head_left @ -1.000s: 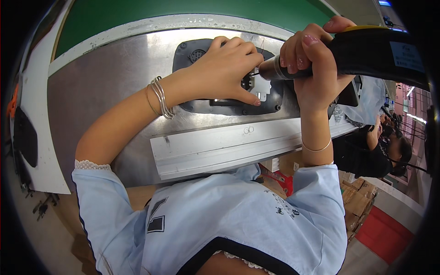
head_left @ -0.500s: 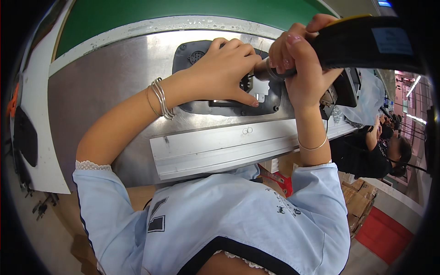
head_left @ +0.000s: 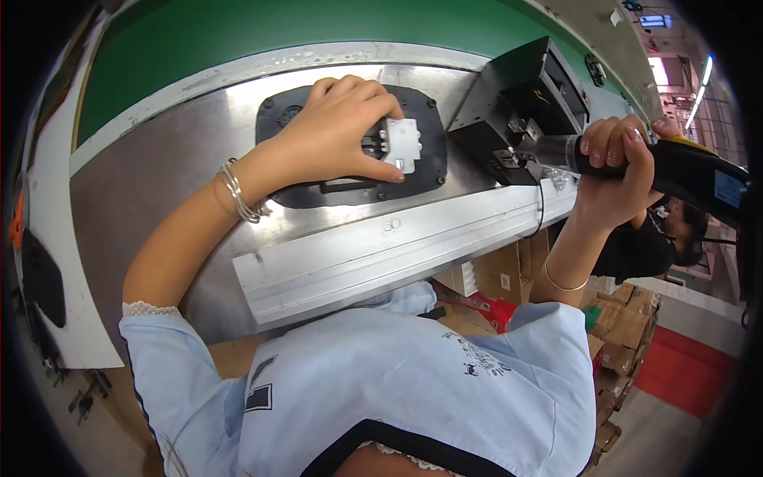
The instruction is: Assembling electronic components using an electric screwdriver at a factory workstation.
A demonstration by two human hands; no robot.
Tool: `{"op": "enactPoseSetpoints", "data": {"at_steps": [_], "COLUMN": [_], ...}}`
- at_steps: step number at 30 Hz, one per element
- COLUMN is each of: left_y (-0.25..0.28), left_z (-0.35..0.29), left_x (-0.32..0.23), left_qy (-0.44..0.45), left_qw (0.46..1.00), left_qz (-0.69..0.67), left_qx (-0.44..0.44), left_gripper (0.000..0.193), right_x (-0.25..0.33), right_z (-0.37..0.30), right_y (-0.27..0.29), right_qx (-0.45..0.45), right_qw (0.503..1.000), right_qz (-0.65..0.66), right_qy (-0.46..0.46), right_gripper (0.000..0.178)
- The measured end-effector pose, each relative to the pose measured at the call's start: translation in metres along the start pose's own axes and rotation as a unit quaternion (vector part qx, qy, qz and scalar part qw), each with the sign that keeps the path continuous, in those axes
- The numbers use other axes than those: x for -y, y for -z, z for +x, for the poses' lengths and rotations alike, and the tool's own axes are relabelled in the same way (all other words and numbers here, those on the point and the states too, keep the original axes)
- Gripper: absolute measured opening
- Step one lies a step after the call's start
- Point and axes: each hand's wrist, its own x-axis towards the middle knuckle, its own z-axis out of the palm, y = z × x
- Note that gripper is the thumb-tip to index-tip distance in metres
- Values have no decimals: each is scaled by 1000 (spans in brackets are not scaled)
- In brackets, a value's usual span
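Observation:
A dark, rounded plastic panel lies on the metal worktop. My left hand reaches over it, thumb and fingertips at opposite ends of a pale grey-white part on the panel, gripping it. Under the palm, part of the panel is hidden. My right hand is wrapped around a black power screwdriver with a yellow strip, held nearly level. Its metal nose points left, at the small metal mechanism on the front of a black box; whether they touch I cannot tell.
A long silver aluminium rail runs along the worktop's near edge. Green surface lies beyond the worktop's pale rim. Cardboard boxes stand low on the right, and a person in black is farther off there.
My right hand has moved the screwdriver right, away from the panel to the black box's mechanism. My left hand stays over the panel. The view has shifted, showing more of the box.

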Motion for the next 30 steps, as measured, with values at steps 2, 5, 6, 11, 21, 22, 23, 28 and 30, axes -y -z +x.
{"op": "enactPoseSetpoints", "data": {"at_steps": [2, 5, 6, 11, 21, 22, 23, 28, 30], "left_y": [1, 2, 1, 0, -1, -2, -2, -6, -8], "left_z": [-1, 2, 1, 1, -2, -2, -2, -1, -1], "left_x": [-2, -4, -3, -3, -2, -1, 0, 0, 1], "left_qy": [5, -2, 1, -2, -5, -12, -18, -18, -17], "left_qw": [1000, 1000, 1000, 1000, 1000, 1000, 999, 999, 999], "left_qz": [1, 0, 2, -1, 0, 0, 1, -3, 0], "left_qx": [-9, -6, -5, -8, -17, -22, -26, -29, -36], "left_gripper": [62, 62, 62, 62, 61, 61, 61, 63, 63], "right_x": [-3, -4, -10, -21, -9, -7, -8, -26, -34], "right_z": [-1, 0, 1, -2, -10, -8, -7, -3, -1], "right_y": [15, 24, 24, 17, 1, -11, -21, -66, -78], "right_qx": [-22, -58, -61, -92, -11, -14, -18, 15, 74], "right_qw": [1000, 998, 997, 994, 999, 1000, 1000, 992, 991], "right_qz": [-8, -31, -37, -58, -8, -3, 3, 122, 107], "right_qy": [-12, -18, -17, -5, -33, -22, -11, -38, -43], "right_gripper": [28, 26, 26, 25, 31, 35, 39, 35, 29]}}
